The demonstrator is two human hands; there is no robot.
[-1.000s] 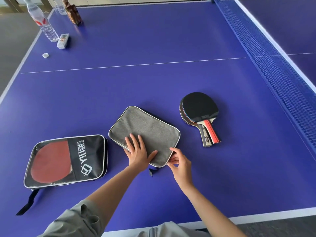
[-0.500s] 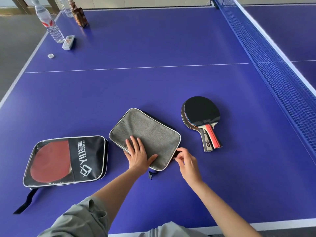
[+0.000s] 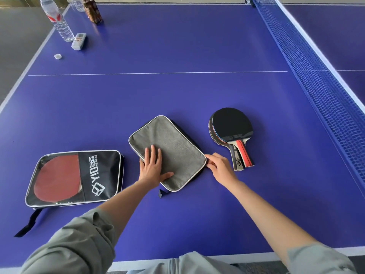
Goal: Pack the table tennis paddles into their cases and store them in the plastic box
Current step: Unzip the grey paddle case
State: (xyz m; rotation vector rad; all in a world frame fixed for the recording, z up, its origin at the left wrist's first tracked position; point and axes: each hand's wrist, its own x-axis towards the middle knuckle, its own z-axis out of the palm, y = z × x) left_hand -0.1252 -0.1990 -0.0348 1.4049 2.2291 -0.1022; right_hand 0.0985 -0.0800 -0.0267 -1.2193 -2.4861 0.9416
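Your right hand (image 3: pixel 220 168) has moved along the edge of the grey case (image 3: pixel 167 151) to its right corner, pinching there. Your left hand (image 3: pixel 153 168) lies spread flat on it. Two stacked paddles (image 3: pixel 232 127) lie just right.

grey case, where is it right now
In the head view the grey case lies flat on the table, between the black case on its left and the stacked paddles on its right.
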